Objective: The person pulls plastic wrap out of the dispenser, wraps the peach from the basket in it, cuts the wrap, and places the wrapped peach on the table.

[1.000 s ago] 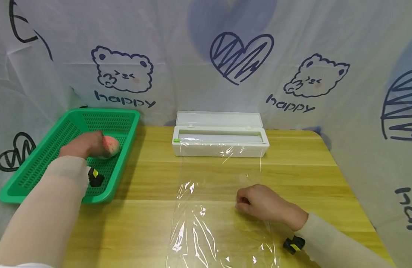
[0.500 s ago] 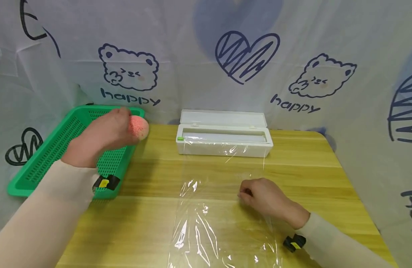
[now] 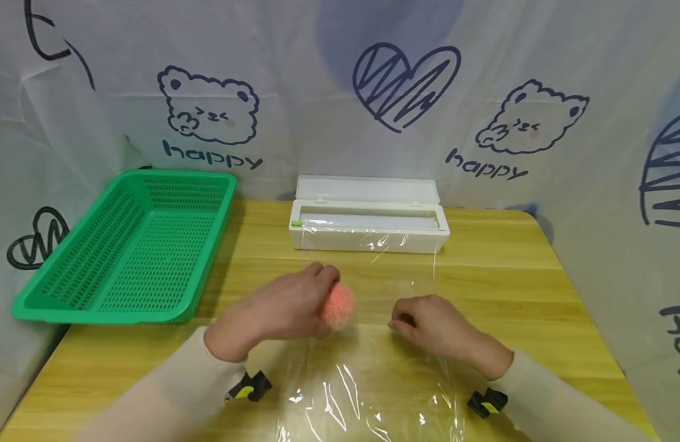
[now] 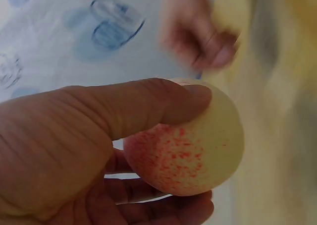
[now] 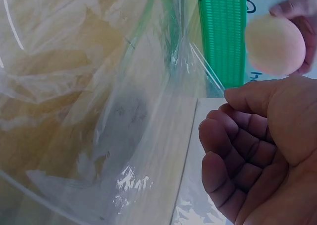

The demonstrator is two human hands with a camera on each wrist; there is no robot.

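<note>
A peach (image 3: 338,306), pink on one side and pale with red flecks on the other, is held by my left hand (image 3: 287,307) over the sheet of plastic wrap (image 3: 340,393). In the left wrist view, the thumb lies across the peach (image 4: 198,150) and the fingers curl beneath it. To the right, my right hand (image 3: 436,328) pinches the edge of the wrap between thumb and forefinger, its other fingers curled, as the right wrist view shows. The clear sheet runs toward me from a white wrap dispenser (image 3: 367,240) with its lid raised.
A green perforated basket (image 3: 152,258) stands at the left with nothing visible inside. The wooden table (image 3: 500,270) ends at a white cloth backdrop (image 3: 307,123) with printed bears and hearts. A small green tab sits on the dispenser's left end.
My left hand has lifted the peach out of the basket and carried it right, over the wrap. The right hand has stayed almost in place at the sheet's edge.
</note>
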